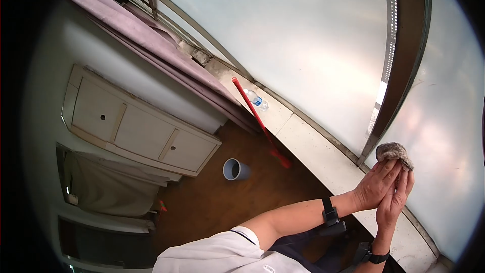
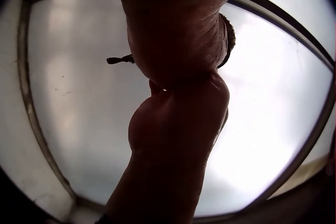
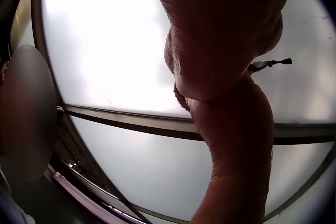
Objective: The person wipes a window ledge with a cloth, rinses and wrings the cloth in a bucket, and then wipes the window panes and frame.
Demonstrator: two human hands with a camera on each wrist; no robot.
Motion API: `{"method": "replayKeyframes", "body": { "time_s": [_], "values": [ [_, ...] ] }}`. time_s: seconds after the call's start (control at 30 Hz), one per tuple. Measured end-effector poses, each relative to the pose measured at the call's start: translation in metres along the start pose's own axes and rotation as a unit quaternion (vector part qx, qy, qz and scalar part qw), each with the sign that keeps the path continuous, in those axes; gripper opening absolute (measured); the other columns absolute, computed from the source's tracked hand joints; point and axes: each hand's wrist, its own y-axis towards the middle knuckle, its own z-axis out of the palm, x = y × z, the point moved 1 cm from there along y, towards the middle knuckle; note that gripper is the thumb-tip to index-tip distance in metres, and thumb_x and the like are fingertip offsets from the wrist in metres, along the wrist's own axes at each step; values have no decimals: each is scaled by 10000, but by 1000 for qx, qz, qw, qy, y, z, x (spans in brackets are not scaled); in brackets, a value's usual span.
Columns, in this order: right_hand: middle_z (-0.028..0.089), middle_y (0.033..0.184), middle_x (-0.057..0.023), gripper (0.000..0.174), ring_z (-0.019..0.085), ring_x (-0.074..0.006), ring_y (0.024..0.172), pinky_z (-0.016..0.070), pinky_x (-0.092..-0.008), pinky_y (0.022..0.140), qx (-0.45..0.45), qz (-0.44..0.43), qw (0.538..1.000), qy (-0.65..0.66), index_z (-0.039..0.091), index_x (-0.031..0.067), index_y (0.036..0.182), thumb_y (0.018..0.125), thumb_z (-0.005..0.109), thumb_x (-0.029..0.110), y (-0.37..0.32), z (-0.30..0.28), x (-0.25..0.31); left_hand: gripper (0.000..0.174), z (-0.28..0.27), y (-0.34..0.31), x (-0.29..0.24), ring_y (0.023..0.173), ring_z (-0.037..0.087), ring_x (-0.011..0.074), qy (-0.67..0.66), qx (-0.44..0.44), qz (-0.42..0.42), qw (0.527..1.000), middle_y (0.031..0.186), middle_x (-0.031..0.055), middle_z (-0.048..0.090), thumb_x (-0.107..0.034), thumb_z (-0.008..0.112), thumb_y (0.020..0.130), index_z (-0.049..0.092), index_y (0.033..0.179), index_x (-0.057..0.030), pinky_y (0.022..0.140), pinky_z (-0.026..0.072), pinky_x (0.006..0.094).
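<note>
A fuzzy grey-brown cloth (image 1: 395,152) is bunched between both hands, close to the frosted window pane (image 1: 434,172). My left hand (image 1: 376,184) holds it from the left, fingers laid over its lower edge. Coming up from below, my right hand (image 1: 393,202) grips the same cloth, its fingers alongside the left ones. The heels of the two hands meet in both wrist views, hiding most of the cloth. A short dark tab (image 2: 118,60) sticks out past the hands in the left wrist view. Each wrist wears a black band.
Below the windows runs a pale sill (image 1: 308,144) with a plastic bottle (image 1: 256,101) on it. A red pole (image 1: 252,107) leans against its edge. A blue-grey bucket (image 1: 244,170) stands on the brown floor. A dark window post (image 1: 406,65) rises left of the hands.
</note>
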Motion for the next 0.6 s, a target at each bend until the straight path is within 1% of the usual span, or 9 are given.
{"method": "replayKeyframes", "body": {
  "time_s": [0.1,0.13,0.2,0.27,0.3,0.37,0.47,0.53,0.6],
  "values": [
    [384,1558,-170,465,404,-290,1432,331,-383,1173,42,28,999,21,414,-37,1502,1038,414,-6,2,30,-16,725,16,-31,35,1470,303,462,-8,-17,-76,997,1600,281,248,-142,586,944,247,1554,57,1202,303,532],
    [393,1554,-169,462,403,-286,1433,327,-378,1175,66,45,996,31,416,-40,1499,1038,412,-8,2,40,-27,725,18,-38,45,1470,303,462,-3,-15,-74,997,1600,281,248,-142,586,944,247,1554,57,1202,303,532],
    [393,1557,-172,473,403,-285,1434,316,-371,1182,65,75,991,93,406,-40,1501,1028,406,-25,-1,52,-47,723,22,-47,56,1480,286,458,4,4,-89,996,1600,282,253,-141,582,945,247,1554,58,1209,292,526],
    [408,1550,-174,494,403,-286,1434,310,-372,1186,64,90,974,198,391,-35,1510,1016,400,-40,-6,56,-57,726,22,-49,62,1481,282,456,18,9,-75,997,1597,282,259,-139,582,939,249,1553,57,1208,290,526],
    [408,1550,-174,494,403,-286,1434,310,-372,1186,63,95,973,200,391,-35,1510,1016,400,-40,-10,56,-60,730,23,-51,63,1475,291,456,33,16,-76,996,1593,283,265,-141,584,935,248,1552,59,1202,298,525],
    [421,1544,-174,512,405,-287,1434,306,-373,1189,97,58,986,119,378,-31,1518,1006,394,-50,-6,52,-60,743,30,-58,66,1456,320,454,57,19,-73,995,1579,286,283,-148,593,923,247,1544,70,1185,320,523],
    [419,1545,-190,527,423,-300,1419,333,-378,1177,114,78,986,91,368,-23,1522,997,406,-46,-12,52,-80,760,45,-70,72,1450,324,454,79,24,-87,993,1570,283,287,-159,602,912,245,1540,78,1182,319,519],
    [431,1528,-193,537,443,-304,1401,353,-385,1168,116,71,987,87,374,-22,1513,979,413,-48,-20,43,-93,776,61,-86,76,1462,292,456,84,48,-98,990,1572,285,266,-154,613,893,248,1533,89,1180,322,515],
    [442,1512,-188,545,458,-302,1386,366,-388,1160,128,126,975,133,378,-24,1504,961,424,-44,-32,43,-118,797,76,-97,77,1448,315,454,135,125,-117,976,1586,285,222,-166,612,894,218,1547,67,1187,320,504]
  ]
}}
